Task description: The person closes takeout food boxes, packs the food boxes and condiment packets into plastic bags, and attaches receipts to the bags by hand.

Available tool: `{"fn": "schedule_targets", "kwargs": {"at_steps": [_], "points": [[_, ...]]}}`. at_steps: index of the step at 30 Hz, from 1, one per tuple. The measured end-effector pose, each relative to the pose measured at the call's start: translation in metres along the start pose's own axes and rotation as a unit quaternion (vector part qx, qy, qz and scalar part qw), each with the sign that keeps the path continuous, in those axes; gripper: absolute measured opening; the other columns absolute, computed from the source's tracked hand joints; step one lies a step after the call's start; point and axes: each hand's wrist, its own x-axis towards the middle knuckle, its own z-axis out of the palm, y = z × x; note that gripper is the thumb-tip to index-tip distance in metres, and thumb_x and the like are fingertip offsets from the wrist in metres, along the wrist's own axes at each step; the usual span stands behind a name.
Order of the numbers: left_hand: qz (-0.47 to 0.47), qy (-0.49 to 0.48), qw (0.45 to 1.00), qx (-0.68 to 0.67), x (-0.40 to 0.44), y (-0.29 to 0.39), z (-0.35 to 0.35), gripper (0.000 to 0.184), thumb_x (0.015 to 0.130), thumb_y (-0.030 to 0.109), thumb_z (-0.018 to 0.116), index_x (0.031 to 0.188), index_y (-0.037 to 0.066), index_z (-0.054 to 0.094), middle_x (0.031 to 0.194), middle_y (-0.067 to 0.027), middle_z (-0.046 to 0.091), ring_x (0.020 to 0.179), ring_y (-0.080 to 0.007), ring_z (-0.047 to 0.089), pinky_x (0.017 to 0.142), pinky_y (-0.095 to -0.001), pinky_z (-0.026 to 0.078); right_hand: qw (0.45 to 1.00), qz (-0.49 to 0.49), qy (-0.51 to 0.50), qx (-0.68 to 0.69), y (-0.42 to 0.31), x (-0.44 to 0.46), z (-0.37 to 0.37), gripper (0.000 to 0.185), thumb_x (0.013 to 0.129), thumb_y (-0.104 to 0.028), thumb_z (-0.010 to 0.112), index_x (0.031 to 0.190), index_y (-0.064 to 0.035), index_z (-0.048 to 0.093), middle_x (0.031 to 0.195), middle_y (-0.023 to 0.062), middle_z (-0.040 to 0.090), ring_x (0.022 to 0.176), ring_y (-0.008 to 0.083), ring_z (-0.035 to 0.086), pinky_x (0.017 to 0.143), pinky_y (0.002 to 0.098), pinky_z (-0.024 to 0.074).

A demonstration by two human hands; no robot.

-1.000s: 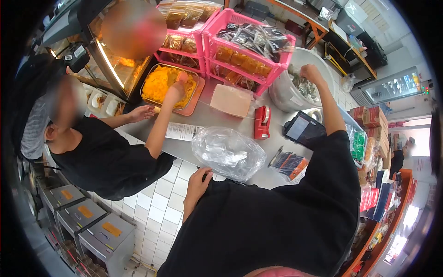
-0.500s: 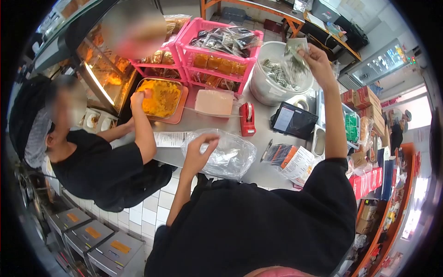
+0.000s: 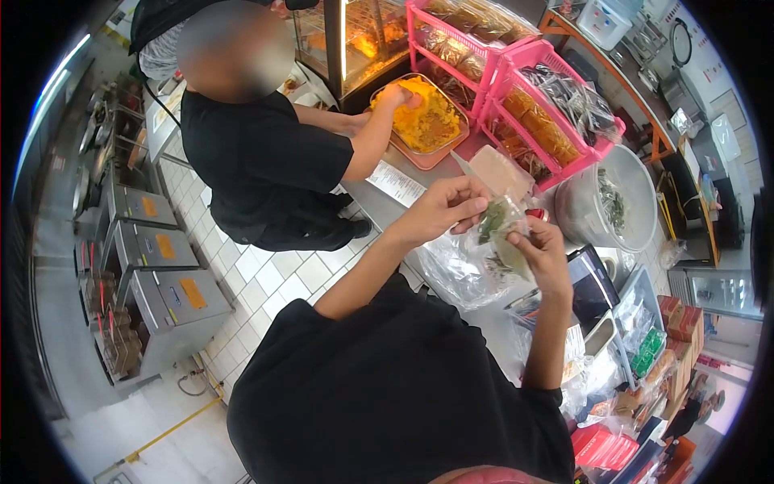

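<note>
Pinching opposite sides of a clear packet of green leaves [image 3: 503, 235], the left hand [image 3: 453, 208] and right hand [image 3: 543, 252] have thumbs and fingers closed on its plastic. The packet is above the desk [image 3: 493, 324], toward its near edge, where a clear bag [image 3: 458, 273] lies. A dark tablet [image 3: 593, 284] sits just right of the right hand; a tub [image 3: 569, 211] of similar packets stands beyond.
</note>
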Motion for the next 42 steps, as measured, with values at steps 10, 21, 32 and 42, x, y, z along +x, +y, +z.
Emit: {"fn": "schedule_targets", "kwargs": {"at_steps": [10,21,32,42], "points": [[0.249,0.454,0.85,-0.093,-0.014,0.054,-0.089,0.011,0.104,0.015,0.056,0.104,0.005,0.055,0.084,-0.0031,0.059,0.071,-0.0115,0.059,0.061,-0.027,0.049,0.984,0.029,-0.014,0.177,0.056,0.021,0.053,0.024,0.096,-0.005,0.065,0.12,-0.0042,0.061,0.098,0.0031,0.069,0.086,0.0084,0.065,0.076,0.0236,0.0521],[0.184,0.465,0.866,0.014,0.062,0.062,-0.191,0.036,0.097,0.033,0.066,0.118,0.007,0.054,0.1,-0.0055,0.057,0.09,-0.0169,0.061,0.074,-0.0308,0.051,0.977,-0.032,0.064,0.203,0.068,0.004,0.051,0.017,0.099,-0.007,0.062,0.115,-0.0011,0.064,0.105,0.0041,0.068,0.094,0.0086,0.064,0.08,0.0234,0.0504],[0.012,0.129,0.965,0.227,-0.043,0.014,0.016,0.021,0.096,0.001,0.057,0.116,-0.002,0.06,0.101,-0.0033,0.061,0.091,-0.0063,0.059,0.079,-0.0243,0.05,0.949,-0.15,0.158,0.228,0.047,0.031,0.075,0.04,0.089,0.012,0.048,0.127,0.0046,0.059,0.114,0.0112,0.068,0.104,0.0189,0.066,0.093,0.0321,0.0533],[0.097,0.493,0.786,0.361,-0.264,0.115,-0.028,0.021,0.094,0.015,0.064,0.109,0.001,0.067,0.098,-0.0034,0.068,0.085,-0.0101,0.064,0.073,-0.0255,0.052,0.97,-0.158,0.075,0.17,0.02,0.046,0.195,0.011,0.098,-0.009,0.067,0.104,-0.0005,0.066,0.095,-0.0006,0.068,0.084,0.0037,0.059,0.075,0.0202,0.0472]]}}
